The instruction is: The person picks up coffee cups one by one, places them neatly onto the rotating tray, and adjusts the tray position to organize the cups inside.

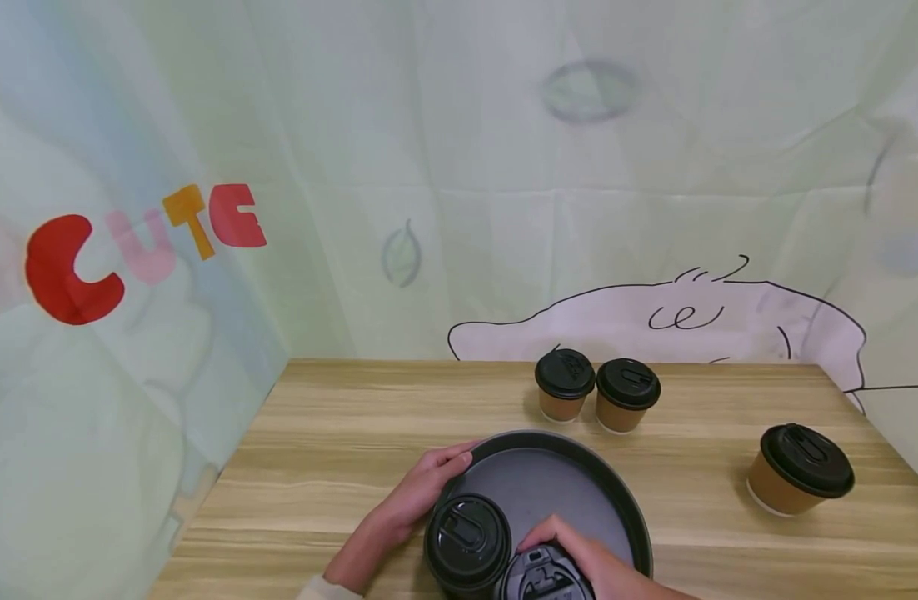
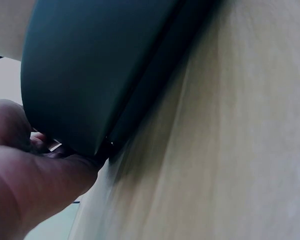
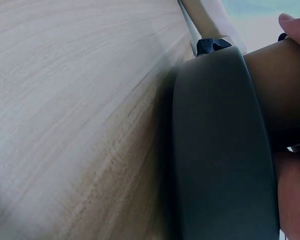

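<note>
A round dark-grey tray [image 1: 560,492] with a raised wall lies low in the head view. My left hand [image 1: 421,487] grips its left rim, with the thumb over the edge; the left wrist view shows that hand [image 2: 45,175] against the tray's outer wall [image 2: 85,75]. Inside the tray, at its left side, stands a paper cup with a black lid [image 1: 468,537]. Beside it, my right hand [image 1: 579,554] holds a second lidded cup [image 1: 545,579], cut off by the frame's bottom edge. Its brown side [image 3: 277,85] shows above the tray wall in the right wrist view.
Two brown paper cups with black lids, one on the left [image 1: 564,383] and one on the right [image 1: 627,394], stand behind the tray. Another lidded cup [image 1: 800,468] stands at the right on the wooden table [image 1: 316,467]. A printed curtain [image 1: 339,150] hangs behind.
</note>
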{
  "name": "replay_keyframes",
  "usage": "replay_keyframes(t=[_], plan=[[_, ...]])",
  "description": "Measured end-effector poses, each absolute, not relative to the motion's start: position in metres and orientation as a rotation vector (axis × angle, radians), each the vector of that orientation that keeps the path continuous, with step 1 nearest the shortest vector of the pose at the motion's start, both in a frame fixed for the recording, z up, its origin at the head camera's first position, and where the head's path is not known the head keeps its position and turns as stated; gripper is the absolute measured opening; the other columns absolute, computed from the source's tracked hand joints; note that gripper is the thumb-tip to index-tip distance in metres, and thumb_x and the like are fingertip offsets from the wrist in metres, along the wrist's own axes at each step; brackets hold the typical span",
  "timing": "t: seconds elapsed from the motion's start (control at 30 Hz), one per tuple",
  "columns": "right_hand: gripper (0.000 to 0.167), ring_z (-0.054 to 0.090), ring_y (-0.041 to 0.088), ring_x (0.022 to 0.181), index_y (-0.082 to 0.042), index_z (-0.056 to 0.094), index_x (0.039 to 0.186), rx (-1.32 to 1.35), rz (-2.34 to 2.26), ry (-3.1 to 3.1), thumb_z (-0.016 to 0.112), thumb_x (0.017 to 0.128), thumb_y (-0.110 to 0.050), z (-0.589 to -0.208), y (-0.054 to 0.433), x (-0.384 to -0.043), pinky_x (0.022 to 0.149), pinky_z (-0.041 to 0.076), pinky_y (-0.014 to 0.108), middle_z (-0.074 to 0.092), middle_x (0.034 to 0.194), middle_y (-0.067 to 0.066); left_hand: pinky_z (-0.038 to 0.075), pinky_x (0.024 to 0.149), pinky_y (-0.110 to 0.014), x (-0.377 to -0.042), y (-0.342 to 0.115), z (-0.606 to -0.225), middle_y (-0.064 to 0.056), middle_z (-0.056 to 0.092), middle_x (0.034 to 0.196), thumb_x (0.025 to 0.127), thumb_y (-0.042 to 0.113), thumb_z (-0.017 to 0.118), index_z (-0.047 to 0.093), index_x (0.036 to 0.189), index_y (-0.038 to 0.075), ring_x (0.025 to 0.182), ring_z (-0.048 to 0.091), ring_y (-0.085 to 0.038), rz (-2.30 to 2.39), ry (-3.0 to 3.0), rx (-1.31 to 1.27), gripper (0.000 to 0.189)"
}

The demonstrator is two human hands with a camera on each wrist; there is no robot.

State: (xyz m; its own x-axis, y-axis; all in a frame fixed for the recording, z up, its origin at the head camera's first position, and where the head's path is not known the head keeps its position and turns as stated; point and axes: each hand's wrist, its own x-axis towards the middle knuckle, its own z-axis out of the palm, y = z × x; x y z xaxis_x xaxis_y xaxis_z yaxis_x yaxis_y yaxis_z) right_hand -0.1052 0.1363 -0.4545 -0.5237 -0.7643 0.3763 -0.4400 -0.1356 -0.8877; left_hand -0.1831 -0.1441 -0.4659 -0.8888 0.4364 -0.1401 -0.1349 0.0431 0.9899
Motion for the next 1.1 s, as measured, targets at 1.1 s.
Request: replay_keyframes(t=[1.1], plan=[[0.074,0.05,0.026,0.137,-0.011,0.035,0.157,-1.377,-1.528,1.981,0.073,0.094,-0.018,-0.439,0.149,-0.113,0.114,0.04,0.035,0.05,0.151,0.01,0.035,0.118,-0.046,-0.188,-0.141,-0.461,-0.015,0.055,0.151,0.108,0.03,0.052,0.055,0.148,-0.001,0.139,0.048,-0.027,1.872,1.948,0.26,0.05]])
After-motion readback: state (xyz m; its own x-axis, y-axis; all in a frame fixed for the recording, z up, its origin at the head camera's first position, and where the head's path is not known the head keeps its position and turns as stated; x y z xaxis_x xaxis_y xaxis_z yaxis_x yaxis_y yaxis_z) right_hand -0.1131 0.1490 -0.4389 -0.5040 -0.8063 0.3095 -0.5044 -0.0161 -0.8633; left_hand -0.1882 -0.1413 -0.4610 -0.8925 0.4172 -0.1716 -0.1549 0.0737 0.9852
